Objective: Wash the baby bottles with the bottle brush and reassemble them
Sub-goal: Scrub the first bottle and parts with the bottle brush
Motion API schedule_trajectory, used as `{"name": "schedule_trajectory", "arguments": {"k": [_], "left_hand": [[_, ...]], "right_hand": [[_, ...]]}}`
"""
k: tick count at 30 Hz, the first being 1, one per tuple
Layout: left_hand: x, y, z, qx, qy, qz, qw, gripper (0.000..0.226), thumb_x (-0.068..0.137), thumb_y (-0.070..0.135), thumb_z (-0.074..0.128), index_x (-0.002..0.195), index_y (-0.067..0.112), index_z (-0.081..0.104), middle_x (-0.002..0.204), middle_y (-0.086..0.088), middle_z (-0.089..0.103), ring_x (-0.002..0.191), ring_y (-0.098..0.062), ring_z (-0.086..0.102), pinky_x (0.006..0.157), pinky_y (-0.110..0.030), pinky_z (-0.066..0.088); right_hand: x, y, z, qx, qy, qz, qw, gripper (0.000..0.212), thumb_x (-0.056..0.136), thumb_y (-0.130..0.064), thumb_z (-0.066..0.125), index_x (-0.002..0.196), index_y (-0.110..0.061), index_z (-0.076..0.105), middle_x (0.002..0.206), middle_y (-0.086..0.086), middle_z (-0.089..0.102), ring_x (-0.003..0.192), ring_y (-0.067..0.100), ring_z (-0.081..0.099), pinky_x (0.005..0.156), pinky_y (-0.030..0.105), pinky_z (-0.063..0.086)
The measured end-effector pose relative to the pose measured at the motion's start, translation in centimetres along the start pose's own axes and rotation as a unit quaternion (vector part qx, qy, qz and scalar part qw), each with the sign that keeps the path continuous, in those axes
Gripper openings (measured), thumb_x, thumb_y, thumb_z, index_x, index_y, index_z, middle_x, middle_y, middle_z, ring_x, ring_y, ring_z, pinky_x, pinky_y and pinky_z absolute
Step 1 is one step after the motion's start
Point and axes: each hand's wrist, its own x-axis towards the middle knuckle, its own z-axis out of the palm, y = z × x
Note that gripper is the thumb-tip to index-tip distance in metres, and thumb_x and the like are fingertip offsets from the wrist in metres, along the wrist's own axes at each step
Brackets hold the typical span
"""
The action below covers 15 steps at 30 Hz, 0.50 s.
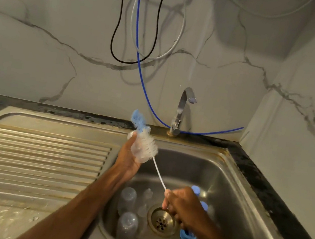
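My left hand (pixel 127 158) holds a clear baby bottle (pixel 137 150) above the left rim of the sink. The bottle brush (pixel 146 138), with white bristles and a blue tip, lies against the bottle's outside. Its thin white handle runs down to my right hand (pixel 179 205), which pinches the handle's end over the basin. Two more clear bottles (pixel 128 198) (pixel 127 226) lie on the sink floor at the left, with clear teats (pixel 147 194) beside them. Blue bottle rings and caps (pixel 188 236) sit at the right of the drain, partly hidden by my right hand.
The steel sink (pixel 229 191) has a brass drain (pixel 161 221) in the middle. A chrome tap (pixel 182 110) stands at the back with no water running. A ribbed draining board (pixel 33 162) lies left. Black, grey and blue cables (pixel 141 55) hang on the marble wall.
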Motion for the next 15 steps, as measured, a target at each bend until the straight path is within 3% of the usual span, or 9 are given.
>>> {"name": "schedule_trajectory", "arguments": {"k": [3, 6, 9, 15], "left_hand": [[0.3, 0.0, 0.2, -0.002, 0.001, -0.003, 1.0, 0.038, 0.104, 0.04, 0.051, 0.126, 0.012, 0.065, 0.098, -0.01, 0.067, 0.091, -0.023, 0.066, 0.071, -0.039, 0.062], [0.0, -0.2, 0.9, -0.008, -0.006, -0.011, 1.0, 0.042, 0.103, 0.042, 0.053, 0.134, 0.013, 0.061, 0.112, -0.01, 0.07, 0.099, -0.022, 0.066, 0.088, -0.037, 0.055], [-0.5, -0.1, 1.3, 0.013, -0.006, -0.014, 1.0, 0.042, 0.103, 0.046, 0.051, 0.132, 0.018, 0.062, 0.123, -0.01, 0.068, 0.106, -0.022, 0.061, 0.089, -0.037, 0.049], [0.0, 0.8, -0.2, 0.017, -0.038, 0.006, 0.999, 0.068, 0.103, 0.054, 0.04, 0.15, 0.005, 0.045, 0.129, -0.018, 0.061, 0.115, -0.03, 0.06, 0.101, -0.047, 0.049]], "right_hand": [[-1.3, 0.7, 0.2, -0.013, -0.01, 0.004, 1.0, 0.045, 0.106, -0.025, 0.047, 0.067, -0.009, 0.066, 0.048, -0.008, 0.051, 0.035, 0.0, 0.04, 0.04, 0.011, 0.03], [0.8, -0.6, -0.6, 0.039, 0.009, -0.007, 0.999, 0.044, 0.106, -0.025, 0.049, 0.071, -0.006, 0.068, 0.05, -0.002, 0.048, 0.036, 0.004, 0.036, 0.037, 0.018, 0.027], [2.4, -1.6, -1.0, 0.057, 0.008, -0.01, 0.998, 0.043, 0.106, -0.027, 0.048, 0.076, -0.005, 0.068, 0.051, -0.002, 0.045, 0.039, 0.007, 0.033, 0.037, 0.02, 0.024], [-0.5, 1.7, -0.2, 0.038, -0.009, 0.056, 0.998, 0.043, 0.106, -0.027, 0.046, 0.072, -0.007, 0.064, 0.048, -0.005, 0.043, 0.034, 0.004, 0.03, 0.034, 0.014, 0.021]]}}
